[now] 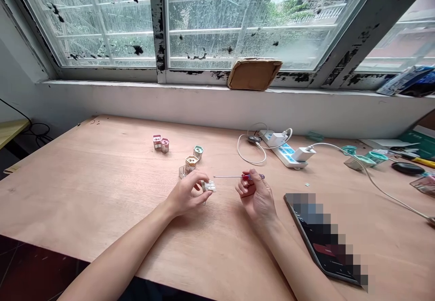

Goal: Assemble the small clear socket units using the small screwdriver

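My left hand point(187, 195) pinches a small clear plastic electrical plug body point(208, 186) between thumb and fingers, over the plywood table point(95, 179). My right hand point(257, 198) grips a thin screwdriver point(249, 177) by its red and purple handle. Its steel shaft points left, and the tip stops just short of the plug body. Close beyond my left hand stand a beige-topped plug part point(191, 163), a clear plastic part point(182, 172) and a teal-topped part point(198, 152). Two pink-topped parts point(160, 143) sit farther back.
A white power strip point(283, 149) with white chargers and cables lies at the back. A phone point(321, 235) with a blurred screen lies right of my right hand. Teal plastic parts point(363, 158) and a black mouse point(408, 168) sit far right, below a window.
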Demonstrator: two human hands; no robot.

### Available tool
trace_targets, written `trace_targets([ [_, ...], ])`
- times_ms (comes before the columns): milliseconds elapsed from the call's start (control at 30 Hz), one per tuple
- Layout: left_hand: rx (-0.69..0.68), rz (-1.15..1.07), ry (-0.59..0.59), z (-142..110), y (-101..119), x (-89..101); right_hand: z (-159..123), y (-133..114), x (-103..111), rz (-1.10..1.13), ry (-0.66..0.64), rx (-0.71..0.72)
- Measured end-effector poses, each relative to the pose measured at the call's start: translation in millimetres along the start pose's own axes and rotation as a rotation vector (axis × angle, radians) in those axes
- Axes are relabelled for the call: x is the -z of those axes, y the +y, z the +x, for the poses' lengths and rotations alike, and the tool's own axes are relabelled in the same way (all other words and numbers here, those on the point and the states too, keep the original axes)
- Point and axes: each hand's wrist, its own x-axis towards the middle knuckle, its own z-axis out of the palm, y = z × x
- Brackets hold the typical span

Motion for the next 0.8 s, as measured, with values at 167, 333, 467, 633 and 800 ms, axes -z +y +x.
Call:
trace_targets([
  [167,-0.009,0.046,0.029,0.5,-1.7,0.4,1.0,-0.6,1.0,0.018,-0.057,0.034],
  [333,0.028,0.038,0.042,0.5,-1.0,1.8,-1.9,-2.9,-1.9,-0.01,-0.1,0.028],
  [467,0.028,0.037,0.044,0.4,-0.6,1.8,-4.2,-4.5,-3.8,-0.026,-0.119,0.006],
  [633,0.038,0.035,0.042,0.1,-0.7,0.8,-4.2,-6.5,-1.8,-0.02,-0.122,-0.005],
  [800,0.041,0.031,0.045,-0.3,-0.9,0.4,-2.4,-7.9,1.8,-0.004,-0.113,-0.03],
])
